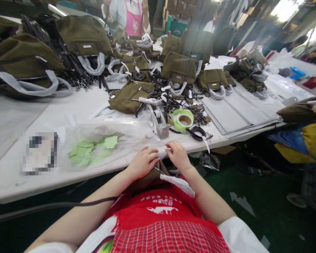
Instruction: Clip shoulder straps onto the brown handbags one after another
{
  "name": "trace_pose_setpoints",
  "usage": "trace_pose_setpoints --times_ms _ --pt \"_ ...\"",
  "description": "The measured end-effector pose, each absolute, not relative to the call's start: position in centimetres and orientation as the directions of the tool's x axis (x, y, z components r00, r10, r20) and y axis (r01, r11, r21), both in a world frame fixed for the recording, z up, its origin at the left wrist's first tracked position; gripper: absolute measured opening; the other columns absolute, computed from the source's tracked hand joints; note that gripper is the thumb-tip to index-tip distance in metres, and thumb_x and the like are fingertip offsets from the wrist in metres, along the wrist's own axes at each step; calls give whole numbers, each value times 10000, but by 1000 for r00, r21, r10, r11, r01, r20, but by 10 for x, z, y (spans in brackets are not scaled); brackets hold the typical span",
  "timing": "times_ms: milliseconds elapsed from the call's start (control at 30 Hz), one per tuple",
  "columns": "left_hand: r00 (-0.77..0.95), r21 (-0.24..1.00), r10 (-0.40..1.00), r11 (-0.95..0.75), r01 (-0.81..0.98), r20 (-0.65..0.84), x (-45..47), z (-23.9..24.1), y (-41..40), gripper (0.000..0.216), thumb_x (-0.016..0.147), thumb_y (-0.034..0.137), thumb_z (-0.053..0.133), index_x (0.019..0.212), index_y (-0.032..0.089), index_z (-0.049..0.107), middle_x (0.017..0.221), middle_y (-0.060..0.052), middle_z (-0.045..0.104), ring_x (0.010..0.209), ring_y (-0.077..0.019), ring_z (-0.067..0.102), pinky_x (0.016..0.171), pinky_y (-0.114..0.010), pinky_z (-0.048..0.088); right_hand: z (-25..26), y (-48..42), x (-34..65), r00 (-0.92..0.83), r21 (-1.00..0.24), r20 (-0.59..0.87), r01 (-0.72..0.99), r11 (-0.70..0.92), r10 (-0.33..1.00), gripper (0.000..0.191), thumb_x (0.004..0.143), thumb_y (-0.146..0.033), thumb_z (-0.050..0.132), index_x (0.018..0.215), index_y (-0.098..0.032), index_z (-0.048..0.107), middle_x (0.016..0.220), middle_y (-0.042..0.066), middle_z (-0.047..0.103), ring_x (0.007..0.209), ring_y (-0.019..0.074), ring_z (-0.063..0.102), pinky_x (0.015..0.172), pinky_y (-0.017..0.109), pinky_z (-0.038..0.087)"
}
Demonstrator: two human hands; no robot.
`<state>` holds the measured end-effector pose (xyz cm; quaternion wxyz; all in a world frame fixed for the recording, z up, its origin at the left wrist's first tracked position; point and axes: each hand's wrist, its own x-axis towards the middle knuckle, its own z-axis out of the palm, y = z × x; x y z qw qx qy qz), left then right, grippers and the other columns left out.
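At the table's front edge, my left hand (144, 162) is closed, its fingers curled over the top of a brownish bag (140, 185) on my lap. Most of that bag is hidden by my hands and the red apron. A handle wrapped in white plastic (177, 183) lies across its front. My right hand (178, 156) is opposite, thumb and fingers bent together in a pinch by the bag's opening. Whatever its fingertips grip is too small to make out. Just beyond the hands stands a metal tape dispenser (162, 129).
Green paper slips (88, 151) lie in a clear plastic bag on the left. A green tape roll (183, 120), a coiled black strap (198, 133) and dark straps with metal parts lie ahead. Several olive handbags (85, 37) stand behind. A person in a pink apron (133, 17) is across the table.
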<state>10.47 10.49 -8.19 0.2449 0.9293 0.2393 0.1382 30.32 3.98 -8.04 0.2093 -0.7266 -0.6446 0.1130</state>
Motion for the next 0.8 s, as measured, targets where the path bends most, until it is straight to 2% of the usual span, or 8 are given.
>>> trace_pose_setpoints --times_ms 100,233,367,533,600,667,733,800 --pt "829 544 535 -750 376 165 102 -86 103 244 966 284 490 1041 204 708 1222 -90 668 1125 -218 612 1043 -455 448 -72 55 310 -24 -257 7 966 25 1000 238 908 -133 559 1117 -161 670 1051 132 672 1028 250 588 915 355 456" --pt "813 550 545 -752 364 207 99 -84 101 236 959 286 506 1027 212 720 1152 -81 689 1071 -216 623 987 -424 484 -63 70 314 -170 -93 -131 983 159 977 230 851 -316 702 989 -133 694 1010 177 651 1017 297 572 825 360 476" --pt "818 556 535 -754 351 209 98 -82 100 227 956 272 512 1021 205 719 1108 -75 704 1035 -207 634 997 -427 474 -61 78 315 -249 -70 -162 968 241 955 263 824 -363 727 883 -108 704 931 191 658 971 307 583 771 354 480" --pt "809 566 543 -749 345 225 98 -84 99 212 955 261 515 1007 207 713 1058 -58 715 1012 -187 643 1038 -434 438 -59 84 321 -311 -73 -122 950 304 943 145 912 -217 583 882 -121 688 944 175 665 978 285 592 824 358 474" --pt "800 554 541 -762 335 260 96 -83 98 214 956 259 512 1010 213 713 1010 -52 716 978 -178 645 1045 -436 430 -54 86 329 -252 -149 36 955 255 967 182 949 -172 487 918 -137 664 977 159 663 1004 268 594 877 368 467" --pt "801 525 521 -789 319 295 94 -80 95 216 953 259 513 1016 219 716 949 -45 711 928 -171 644 1039 -431 432 -45 90 340 -34 -397 289 905 152 957 183 970 -210 450 948 -161 624 952 122 669 925 231 626 844 353 489" --pt "808 483 495 -819 311 318 92 -72 91 218 953 261 513 1020 226 718 901 -40 702 874 -166 636 1029 -423 435 -31 97 352 292 -722 412 683 113 863 155 967 -317 474 956 -195 569 893 63 675 728 170 644 687 293 516" --pt "821 439 473 -842 314 320 91 -63 87 227 959 254 499 1018 226 716 875 -41 691 844 -167 623 1020 -417 435 -15 104 364 512 -902 364 401 159 778 181 942 -403 505 948 -222 503 872 18 682 582 115 625 537 229 486"
